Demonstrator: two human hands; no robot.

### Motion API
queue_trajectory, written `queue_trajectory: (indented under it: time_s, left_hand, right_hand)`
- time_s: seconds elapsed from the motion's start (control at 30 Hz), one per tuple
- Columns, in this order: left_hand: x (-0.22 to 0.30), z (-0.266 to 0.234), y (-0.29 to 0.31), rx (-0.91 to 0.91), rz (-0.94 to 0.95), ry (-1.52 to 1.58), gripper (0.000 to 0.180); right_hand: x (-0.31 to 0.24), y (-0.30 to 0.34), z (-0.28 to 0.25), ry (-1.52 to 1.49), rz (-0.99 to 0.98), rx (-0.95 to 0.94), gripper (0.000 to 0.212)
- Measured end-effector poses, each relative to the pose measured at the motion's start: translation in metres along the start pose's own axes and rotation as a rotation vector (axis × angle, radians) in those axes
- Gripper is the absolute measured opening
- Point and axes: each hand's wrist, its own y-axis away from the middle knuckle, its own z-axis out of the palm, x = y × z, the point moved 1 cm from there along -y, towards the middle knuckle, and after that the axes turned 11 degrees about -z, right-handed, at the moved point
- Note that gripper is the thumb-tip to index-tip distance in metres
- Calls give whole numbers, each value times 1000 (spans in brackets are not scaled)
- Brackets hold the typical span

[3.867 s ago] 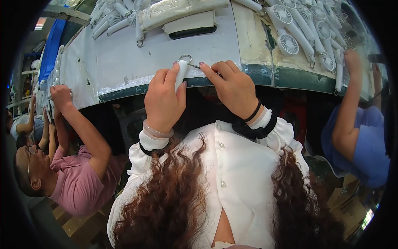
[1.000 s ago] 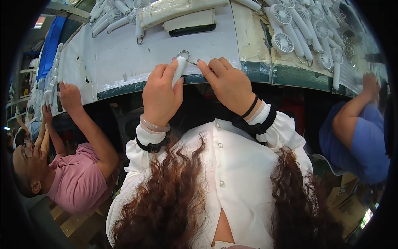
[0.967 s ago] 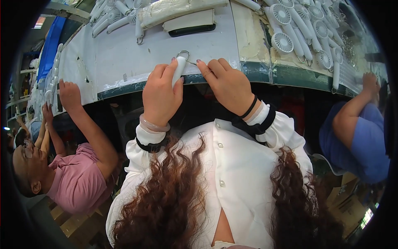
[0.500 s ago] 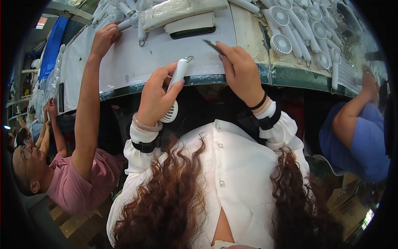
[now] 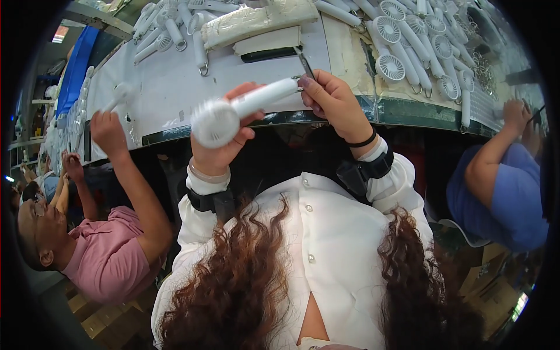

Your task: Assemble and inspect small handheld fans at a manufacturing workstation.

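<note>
White fan (image 5: pixel 265 99), one, held aloft over the table's near edge, between the two hands; tilted, head down to the left, handle rising to the right. Head blurred.

Left hand (image 5: pixel 214 156): behind the fan's head and handle, fingers loosely spread; how firmly they bear on it, cannot tell. Pale bangle (image 5: pixel 210 177) at the wrist, black strap (image 5: pixel 205 202) below.

Right hand (image 5: pixel 338 105): thumb and fingers pressed together, pinching a thin dark tool (image 5: pixel 305 63), tip upward. Thumb at the handle's end; whether it grips the metal loop (image 5: pixel 298 80) there is too small to tell. Black cord (image 5: pixel 363 140) at the wrist.

Table (image 5: pixel 169 93): white top, green edge. Upon it, far side: a wrapped pad (image 5: pixel 259 26), worn; a black bar (image 5: pixel 270 54) just in front; white fans heaped at left (image 5: pixel 160 41) and right (image 5: pixel 402 49), loops fitted on several.

Co-workers, two: at left, pink shirt (image 5: pixel 111 251), a blurred fan (image 5: pixel 121 93) at the raised hand; at right, blue shirt (image 5: pixel 513 192).
</note>
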Motion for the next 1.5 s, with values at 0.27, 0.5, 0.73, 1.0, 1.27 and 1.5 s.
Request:
queue_trajectory:
  time_s: [0.27, 0.5, 0.73, 1.0, 1.27, 1.5]
  left_hand:
    - [-15, 20, -18, 232, 440, -101, 57]
    - [-9, 9, -27, 360, 434, -578, 35]
    - [-10, 11, -42, 523, 417, -1125, 27]
    - [-1, 1, -69, 615, 482, -1404, 25]
    - [-11, -10, -62, 579, 428, -1399, 29]
    - [-12, -3, -54, 607, 378, -1471, 30]
  right_hand:
    - [5, 0, 14, -44, -20, 33, 19]
    - [20, -12, 18, 161, -200, 94, 27]
    - [15, -23, 11, 604, -305, 126, 35]
    - [15, -27, -21, 586, -346, 236, 33]
    - [16, -19, -22, 534, -358, 239, 31]
    - [16, -17, -22, 564, -404, 234, 30]
